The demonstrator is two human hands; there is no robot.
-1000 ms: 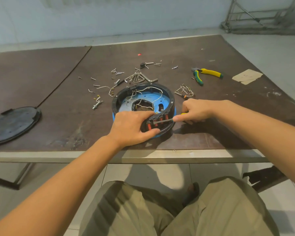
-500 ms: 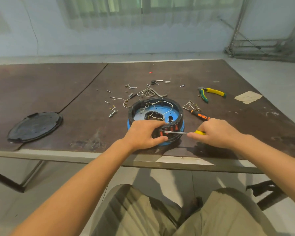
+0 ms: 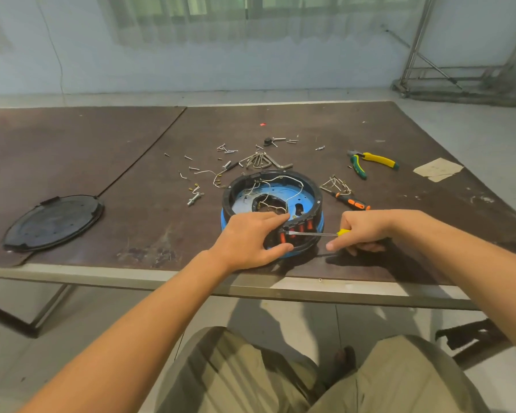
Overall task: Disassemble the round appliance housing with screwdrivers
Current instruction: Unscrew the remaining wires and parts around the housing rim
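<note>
Housing (image 3: 280,175) position: on the worktop (image 3: 131,162), close to the near edge and roughly midway along it, open side up, with wires and a blue inner plate exposed. The step in hand appears to be working the screwdriver (image 3: 313,234) into the near wall, beside the row of orange coils (image 3: 301,226), either to back out a fastener or to lever a part loose. The tip is too small to tell which.

Procedure. Keep the shaft level and in line with the fastener so the tip does not ride out. Push along the shaft before turning. Brace the housing against that push, since it will probably slide toward the left. Keep the bracing fingers out of the line of the tip, because a slip would run straight toward them.

Left hand (image 3: 248,239): fingers curled over the near rim, forefinger lying on top, thumb pressed on the outer wall below. It grips the housing.

Right hand (image 3: 361,231): fingers closed round the yellow handle, one fingertip reaching forward beneath the shaft.

The lid (image 3: 52,223) lies at the near edge, well to the left. Loose screws (image 3: 227,150), pliers (image 3: 373,160) and a second screwdriver (image 3: 350,201) lie behind the housing, toward the far edge.
</note>
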